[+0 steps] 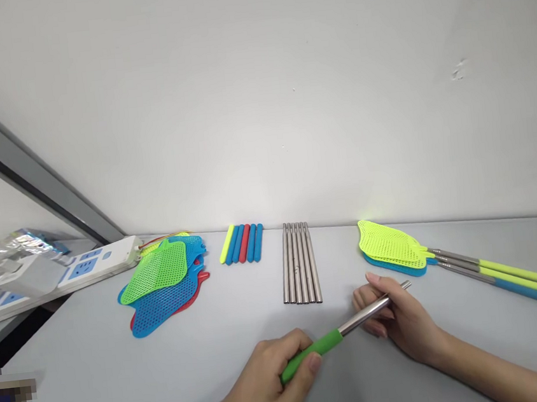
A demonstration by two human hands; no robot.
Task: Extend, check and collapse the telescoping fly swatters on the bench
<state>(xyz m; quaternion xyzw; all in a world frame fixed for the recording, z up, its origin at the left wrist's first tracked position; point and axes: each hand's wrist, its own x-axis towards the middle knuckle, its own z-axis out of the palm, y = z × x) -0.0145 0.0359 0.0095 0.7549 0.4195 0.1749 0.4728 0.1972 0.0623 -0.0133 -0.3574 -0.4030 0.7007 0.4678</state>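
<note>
My left hand [287,375] is closed around the green handle grip [331,341] of a fly swatter rod, with the thumb lying along it. A shiny metal rod [364,316] sticks out of the grip, slanting up to the right. Across the curled fingers of my right hand [396,315] lies the rod's far part, its tip showing past the thumb. How firmly those fingers press on it I cannot tell. Behind my hands, several metal rods [299,265] lie side by side, and left of them is a row of yellow, blue and red handle grips [241,243].
Loose swatter heads [154,277] in green, blue, red and yellow overlap on the left. Fly swatters with yellow heads [391,245] and a blue one lie at the right. A white power strip [106,259] with plugs stands at the far left. A white wall [258,100] rises behind the table.
</note>
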